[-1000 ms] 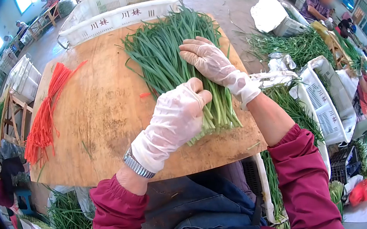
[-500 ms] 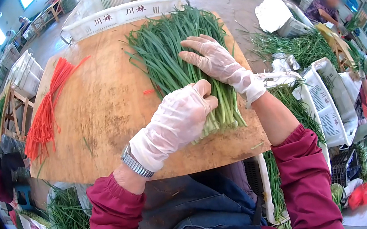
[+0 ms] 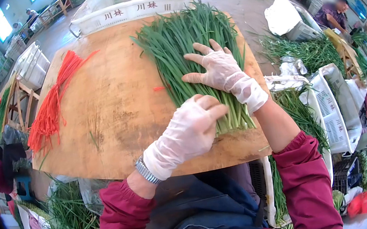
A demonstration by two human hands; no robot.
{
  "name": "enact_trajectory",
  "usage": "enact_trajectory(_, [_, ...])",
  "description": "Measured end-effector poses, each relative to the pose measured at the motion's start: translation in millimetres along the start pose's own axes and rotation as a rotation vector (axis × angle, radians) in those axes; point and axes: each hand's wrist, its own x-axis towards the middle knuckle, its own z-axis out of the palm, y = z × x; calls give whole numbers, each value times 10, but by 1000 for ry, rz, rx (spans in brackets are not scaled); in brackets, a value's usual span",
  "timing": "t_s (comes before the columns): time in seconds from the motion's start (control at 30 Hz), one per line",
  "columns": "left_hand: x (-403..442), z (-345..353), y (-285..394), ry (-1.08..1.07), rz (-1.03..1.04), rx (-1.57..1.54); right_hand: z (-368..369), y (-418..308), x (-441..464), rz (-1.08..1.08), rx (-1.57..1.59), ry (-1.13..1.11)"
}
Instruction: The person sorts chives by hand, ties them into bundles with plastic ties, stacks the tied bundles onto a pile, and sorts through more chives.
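A thick bunch of long green stalks [image 3: 174,46] lies on the wooden board [image 3: 111,96], leaf tips away from me and pale cut ends near. Gloved in thin white, my right hand [image 3: 221,70] rests flat on the bunch with its fingers spread. My left hand [image 3: 194,124], gloved too, is closed at the lower left edge of the stalks; what its curled fingers hold, if anything, is hidden. Red ties [image 3: 54,101] lie in a bundle on the board's left side, and a small red piece [image 3: 159,88] lies beside the stalks.
Beyond the board stands a white crate [image 3: 133,12]. Another white crate [image 3: 331,113] and loose greens [image 3: 298,108] are at the right. More greens [image 3: 74,217] lie below left. A co-worker [image 3: 333,16] sits at the upper right.
My right hand's fingers have spread wider over the stalks. My left hand has shifted slightly down relative to the bunch. The whole view has moved a little, with the board appearing further right.
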Motion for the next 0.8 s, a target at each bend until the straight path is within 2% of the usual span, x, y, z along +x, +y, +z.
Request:
enact_trajectory(0.03, [-21, -19, 4, 52, -80, -83, 19, 8, 8, 5, -24, -28])
enact_trajectory(0.07, [-98, -91, -159, 153, -116, -42, 39, 6, 18, 5, -23, -21])
enact_trajectory(0.13, [-263, -220, -459, 435, -575, -81, 78, -5, 11, 11, -20, -11])
enact_trajectory(0.2, [-383, -359, -851, 494, -774, 87, 106, -8, 13, 12, -29, 0])
enact_trajectory(0.3, [-382, -347, -1048, 254, -725, 367, 107, -25, -4, 14, -30, 13])
enact_trajectory(0.43, [-249, -205, -1124, 84, -703, 597, 113, 19, -4, 1, -12, 27])
enact_trajectory(0.57, [-204, -171, -1192, 78, -764, 579, 62, 29, 7, 7, 20, 21])
enact_trajectory(0.7, [-135, -109, -1088, 172, -797, 531, 27, 117, 36, -10, 89, 89])
enact_trajectory(0.8, [-120, -44, -1126, 208, -745, 494, -67, 194, 22, -8, 142, 157])
